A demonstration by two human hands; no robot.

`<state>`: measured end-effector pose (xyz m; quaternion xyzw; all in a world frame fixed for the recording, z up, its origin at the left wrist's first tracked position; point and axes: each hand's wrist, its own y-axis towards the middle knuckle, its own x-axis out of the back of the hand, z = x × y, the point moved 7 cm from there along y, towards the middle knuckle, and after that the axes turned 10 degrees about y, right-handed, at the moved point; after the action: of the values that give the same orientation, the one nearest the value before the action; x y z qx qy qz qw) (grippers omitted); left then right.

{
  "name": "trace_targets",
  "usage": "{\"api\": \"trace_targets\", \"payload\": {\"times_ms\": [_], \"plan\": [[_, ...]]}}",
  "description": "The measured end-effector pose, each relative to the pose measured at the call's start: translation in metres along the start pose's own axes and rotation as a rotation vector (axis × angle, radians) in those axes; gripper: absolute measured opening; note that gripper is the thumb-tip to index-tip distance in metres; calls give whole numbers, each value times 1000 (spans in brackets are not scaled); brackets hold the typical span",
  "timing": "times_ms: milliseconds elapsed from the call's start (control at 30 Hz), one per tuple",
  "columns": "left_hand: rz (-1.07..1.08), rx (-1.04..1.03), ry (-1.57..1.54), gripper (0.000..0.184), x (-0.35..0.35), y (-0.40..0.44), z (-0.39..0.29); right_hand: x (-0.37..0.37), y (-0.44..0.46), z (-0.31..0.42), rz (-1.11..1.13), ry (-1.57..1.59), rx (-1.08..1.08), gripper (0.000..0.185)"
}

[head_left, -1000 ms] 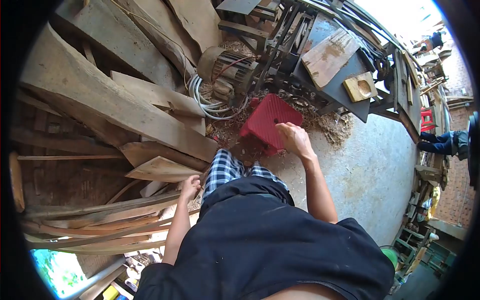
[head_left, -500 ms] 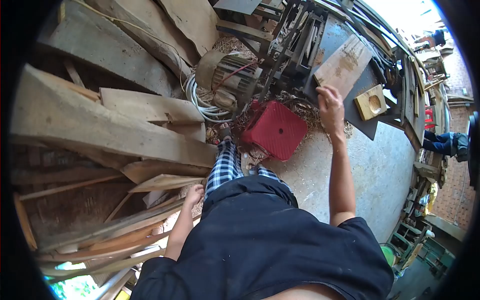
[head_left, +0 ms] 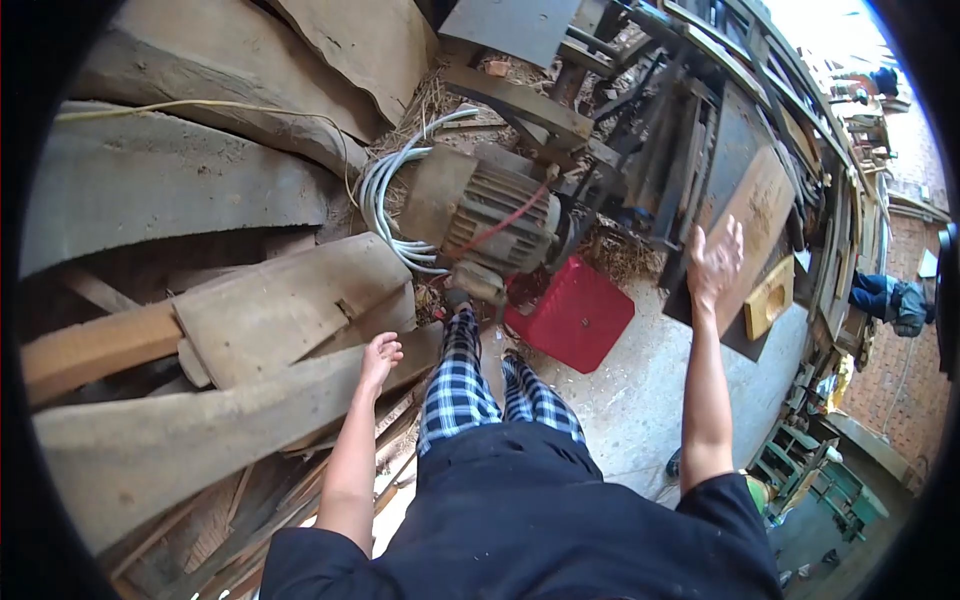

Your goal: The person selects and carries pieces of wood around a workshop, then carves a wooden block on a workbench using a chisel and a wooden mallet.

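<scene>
My right hand [head_left: 714, 265] is held out with its fingers spread, holding nothing. It overlaps the near end of a flat wooden board [head_left: 762, 205] on a dark machine table [head_left: 733, 135]; whether it touches the board I cannot tell. Right of that hand lies a pale wooden block [head_left: 770, 298] with a hollow in its face. My left hand [head_left: 380, 361] hovers with loosely bent fingers near a thick timber slab [head_left: 290, 385], with nothing in it. Between the two hands, in front of my legs, stands a red plastic stool [head_left: 580, 318].
A dusty electric motor [head_left: 500, 215] with a coil of pale cable [head_left: 378, 195] sits ahead. Large slabs [head_left: 190, 185] are stacked at the left. Another person [head_left: 893, 300] stands at the far right. Green machinery [head_left: 825, 480] is at the lower right.
My left hand has risen forward from beside my hip. My right hand's fingers have spread from a curled pose. The view has shifted, and my legs stand differently.
</scene>
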<state>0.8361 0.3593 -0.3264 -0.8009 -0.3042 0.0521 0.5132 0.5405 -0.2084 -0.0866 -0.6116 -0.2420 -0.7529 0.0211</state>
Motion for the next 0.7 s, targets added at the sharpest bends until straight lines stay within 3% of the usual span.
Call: {"api": "trace_targets", "payload": {"times_ms": [267,467,700], "plan": [[103,213,35,31,-10,52,-12,2,2,-3,13,107,-41,66],[210,60,46,33,-25,82,-72,10,4,8,6,198,-161,59],[104,64,-160,32,-12,103,-83,9,5,5,6,110,-115,52]]}}
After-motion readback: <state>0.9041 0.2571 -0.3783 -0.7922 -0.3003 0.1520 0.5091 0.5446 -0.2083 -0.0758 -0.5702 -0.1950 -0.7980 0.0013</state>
